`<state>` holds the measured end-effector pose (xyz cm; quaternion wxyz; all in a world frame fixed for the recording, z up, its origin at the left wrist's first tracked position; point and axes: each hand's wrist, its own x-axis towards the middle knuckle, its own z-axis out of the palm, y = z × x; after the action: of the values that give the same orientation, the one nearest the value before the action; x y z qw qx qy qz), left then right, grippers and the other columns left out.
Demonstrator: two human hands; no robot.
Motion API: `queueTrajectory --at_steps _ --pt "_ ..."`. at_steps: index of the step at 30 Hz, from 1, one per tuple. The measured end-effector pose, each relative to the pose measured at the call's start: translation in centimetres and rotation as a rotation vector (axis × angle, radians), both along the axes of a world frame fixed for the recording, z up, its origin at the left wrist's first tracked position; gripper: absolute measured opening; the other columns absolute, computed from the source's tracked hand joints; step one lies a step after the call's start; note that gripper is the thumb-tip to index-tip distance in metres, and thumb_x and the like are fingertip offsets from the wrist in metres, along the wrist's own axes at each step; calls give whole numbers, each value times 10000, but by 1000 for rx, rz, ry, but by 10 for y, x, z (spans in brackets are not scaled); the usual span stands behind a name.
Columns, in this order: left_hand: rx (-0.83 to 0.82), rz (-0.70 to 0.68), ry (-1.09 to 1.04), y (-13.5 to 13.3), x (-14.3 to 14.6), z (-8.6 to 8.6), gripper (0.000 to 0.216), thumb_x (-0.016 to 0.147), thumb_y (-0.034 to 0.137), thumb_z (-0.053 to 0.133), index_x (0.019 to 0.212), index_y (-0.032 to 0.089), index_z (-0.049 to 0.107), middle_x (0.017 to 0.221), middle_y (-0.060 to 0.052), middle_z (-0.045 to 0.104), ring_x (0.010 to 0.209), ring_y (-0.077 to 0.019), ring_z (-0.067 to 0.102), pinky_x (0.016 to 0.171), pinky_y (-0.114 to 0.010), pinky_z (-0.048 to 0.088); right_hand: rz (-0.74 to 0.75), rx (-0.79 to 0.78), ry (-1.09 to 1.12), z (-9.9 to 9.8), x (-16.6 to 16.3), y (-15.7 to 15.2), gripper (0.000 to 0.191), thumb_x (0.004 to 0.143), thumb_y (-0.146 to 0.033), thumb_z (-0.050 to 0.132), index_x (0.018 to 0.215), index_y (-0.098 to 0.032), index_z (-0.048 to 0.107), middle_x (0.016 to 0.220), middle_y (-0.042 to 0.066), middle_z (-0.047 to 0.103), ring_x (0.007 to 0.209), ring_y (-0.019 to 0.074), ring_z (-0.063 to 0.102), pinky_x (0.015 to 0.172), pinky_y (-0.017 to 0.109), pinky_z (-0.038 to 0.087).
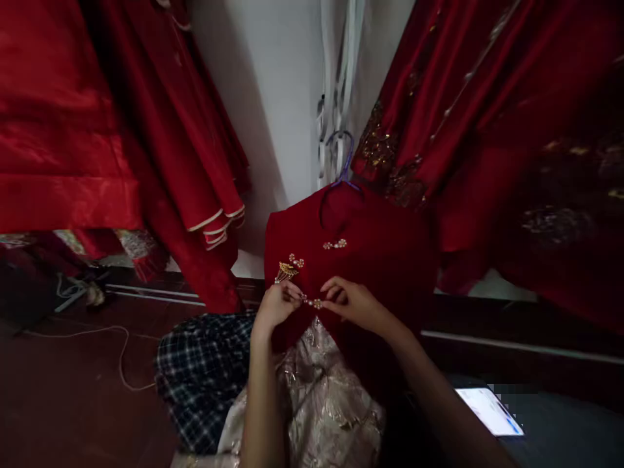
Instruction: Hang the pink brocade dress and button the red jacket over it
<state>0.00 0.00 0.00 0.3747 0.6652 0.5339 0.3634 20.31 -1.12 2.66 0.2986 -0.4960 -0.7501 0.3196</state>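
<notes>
A dark red garment (370, 260) hangs on a blue hanger (344, 166) in front of me. It carries pearl and gold frog clasps (335, 244) on the chest and a gold fan-shaped ornament (287, 270) at its left edge. My left hand (275, 305) and my right hand (353, 302) meet at a pearl clasp (312, 302) lower down; both pinch it with closed fingers. A pale gold embroidered cloth (322, 396) lies under the garment on my lap.
Red robes hang at the left (73, 130) and right (487, 130), with a white wall (273, 97) between. A checked cloth (205, 370) covers my knee. A lit phone screen (490, 409) lies at the lower right. A white cable (117, 351) trails on the dark floor.
</notes>
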Motion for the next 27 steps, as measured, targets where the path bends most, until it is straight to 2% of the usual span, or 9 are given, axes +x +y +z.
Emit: queueTrajectory --at_steps 4,7,15,20,27 --pt "68 -91 55 -5 -3 7 201 644 61 542 813 144 611 797 -26 645 729 -107 585 674 -205 440 -63 71 -19 15 9 -1 189 757 -341 566 878 -208 625 727 4 640 575 102 553 544 215 432" --pt "143 -163 125 -9 -2 10 241 653 89 577 868 184 631 818 -6 642 746 -109 575 689 -207 431 -75 91 -53 17 11 -1 174 768 -337 552 850 -214 643 719 7 655 589 113 564 569 224 432" --pt "221 -136 291 -8 5 4 171 663 247 668 827 207 638 812 0 614 723 -120 549 669 -216 407 53 -61 -180 -4 4 2 239 778 -388 539 881 -217 670 649 11 675 627 150 622 599 241 425" --pt "243 -121 316 -7 5 2 159 667 230 662 821 210 631 826 3 611 716 -113 542 664 -211 399 16 -46 -211 -15 0 6 259 744 -413 581 895 -215 656 674 19 680 645 160 627 607 245 423" --pt "248 -112 347 -9 8 8 132 672 230 654 793 198 613 826 -3 613 726 -121 547 671 -219 404 -26 -52 -208 -22 -3 8 270 738 -427 580 884 -202 614 673 19 663 598 149 611 527 229 394"
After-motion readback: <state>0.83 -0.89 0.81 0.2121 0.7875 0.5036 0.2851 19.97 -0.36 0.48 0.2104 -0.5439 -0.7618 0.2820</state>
